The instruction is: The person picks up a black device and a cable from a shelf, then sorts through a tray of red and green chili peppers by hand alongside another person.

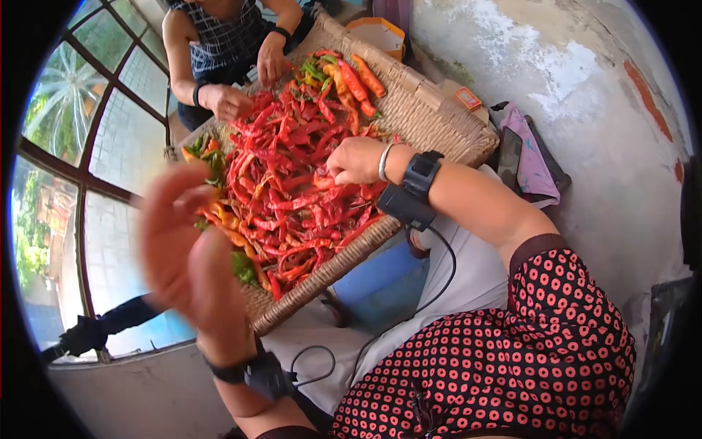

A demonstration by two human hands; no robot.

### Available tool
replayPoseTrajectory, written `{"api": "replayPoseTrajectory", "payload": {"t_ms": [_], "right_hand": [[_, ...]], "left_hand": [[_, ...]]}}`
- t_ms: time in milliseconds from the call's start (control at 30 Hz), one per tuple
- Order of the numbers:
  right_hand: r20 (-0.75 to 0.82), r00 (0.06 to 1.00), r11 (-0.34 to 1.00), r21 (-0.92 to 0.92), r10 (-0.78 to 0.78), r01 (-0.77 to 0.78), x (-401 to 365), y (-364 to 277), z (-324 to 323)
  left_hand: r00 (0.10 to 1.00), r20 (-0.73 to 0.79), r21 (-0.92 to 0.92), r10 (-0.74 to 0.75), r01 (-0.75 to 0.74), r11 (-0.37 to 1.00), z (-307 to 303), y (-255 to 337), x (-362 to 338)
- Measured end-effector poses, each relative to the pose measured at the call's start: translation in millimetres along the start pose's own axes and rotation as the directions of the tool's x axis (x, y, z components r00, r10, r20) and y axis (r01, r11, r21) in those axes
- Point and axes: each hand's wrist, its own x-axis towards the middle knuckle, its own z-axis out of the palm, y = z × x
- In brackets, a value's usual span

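Observation:
Red chili peppers (292, 157), many of them wrinkled and dried, lie heaped in a woven basket tray (431, 110). My right hand (358, 159) reaches over the right side of the heap, its fingers closed down on a red chili pepper (324, 183). Raised in front of the window, at the tray's left edge, my left hand (194, 249) is blurred by motion. Its thumb and curled fingers are apart, and nothing shows between them. Green chili peppers (243, 269) lie near that hand at the tray's edge.
Across the tray, another person's two hands (228, 101) work at the chilies. Larger orange-red peppers (352, 80) lie at the far side. A blue bucket (384, 282) stands below the tray. A barred window (110, 146) is on the left, a wall (585, 110) on the right.

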Motion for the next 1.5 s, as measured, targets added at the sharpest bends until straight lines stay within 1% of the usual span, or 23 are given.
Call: {"api": "replayPoseTrajectory", "payload": {"t_ms": [33,67,167,267,467,533,567,600,667,767,800,867,933,967,1000,1033,1067,1133,1200,1267,1333,1367,1500], "right_hand": [[-0.005,0.999,0.999,0.005,-0.054,0.054,3,4,5],[0.055,0.998,1.000,0.007,-0.020,0.020,5,1,6],[0.068,0.997,0.999,0.005,-0.032,0.032,2,-2,4],[0.066,0.997,0.998,-0.044,-0.049,0.052,2,1,6],[-0.038,0.995,0.983,0.154,-0.091,0.096,3,8,0],[-0.080,0.997,0.970,0.243,0.004,0.016,3,6,-5],[0.002,0.988,0.919,0.369,0.152,-0.142,3,9,-6],[0.025,0.986,0.830,0.536,0.165,-0.153,4,14,-5],[0.168,0.923,0.534,0.774,0.347,-0.341,2,10,-13],[0.116,0.899,0.369,0.884,0.421,-0.287,2,13,-22],[-0.025,0.911,0.440,0.881,0.412,-0.175,6,22,-21],[-0.100,0.933,0.246,0.969,0.344,0.013,12,33,-41],[-0.204,0.884,0.048,0.978,0.421,0.203,14,7,-73],[-0.192,0.862,0.085,0.981,0.469,0.172,18,16,-75],[-0.202,0.864,0.085,0.979,0.460,0.184,20,22,-70],[-0.221,0.885,0.469,0.883,0.410,0.003,23,29,-63],[-0.222,0.907,0.777,0.609,0.358,-0.158,27,36,-55],[-0.206,0.978,0.954,0.298,0.032,0.031,29,57,-22],[0.096,0.990,0.963,0.241,0.099,-0.120,24,48,-6],[0.106,0.987,0.991,-0.073,0.122,-0.115,18,47,13],[0.174,0.958,0.964,-0.182,0.226,-0.194,11,34,9],[0.179,0.954,0.962,-0.176,0.242,-0.210,10,28,5],[0.106,0.965,0.968,-0.103,0.241,-0.231,2,17,15]], "left_hand": [[0.990,0.053,0.044,0.130,-0.133,0.990,-5,21,12],[0.984,0.043,-0.176,0.173,-0.163,0.971,-9,44,18],[0.947,0.162,-0.370,0.279,-0.203,0.906,-18,70,22],[0.934,0.221,-0.405,0.281,-0.175,0.898,-25,74,16],[0.935,0.225,-0.374,0.275,-0.178,0.910,-43,83,-2],[0.942,0.196,-0.328,0.274,-0.200,0.923,-45,92,-10],[0.946,0.173,-0.305,0.276,-0.215,0.928,-45,97,-15],[0.948,0.147,-0.285,0.283,-0.234,0.930,-44,100,-20],[0.952,0.100,-0.244,0.291,-0.260,0.934,-42,105,-28],[0.949,0.073,-0.183,0.306,-0.289,0.940,-41,113,-30],[0.945,0.057,-0.162,0.321,-0.309,0.937,-42,115,-28],[0.938,0.008,-0.105,0.346,-0.344,0.933,-45,114,-20],[0.939,-0.066,-0.007,0.336,-0.338,0.941,-46,102,-15],[0.958,-0.128,0.120,0.256,-0.242,0.963,-47,86,-16],[0.986,-0.161,0.314,-0.044,0.094,0.945,-43,74,-19],[0.938,-0.122,0.406,0.325,-0.252,0.878,-23,21,-4],[0.990,-0.056,0.279,0.127,-0.106,0.954,-13,-4,2],[0.991,0.075,0.453,-0.114,0.068,0.889,-9,-53,-1],[0.952,0.259,0.540,-0.166,-0.001,0.841,-14,-116,-18],[0.920,0.325,0.652,-0.220,-0.049,0.757,-15,-144,-37],[0.885,0.343,0.759,-0.314,-0.064,0.647,-17,-162,-58],[0.824,0.331,0.795,-0.459,0.018,0.607,-14,-160,-66],[0.785,0.439,0.759,-0.436,-0.064,0.648,-10,-150,-88]]}}
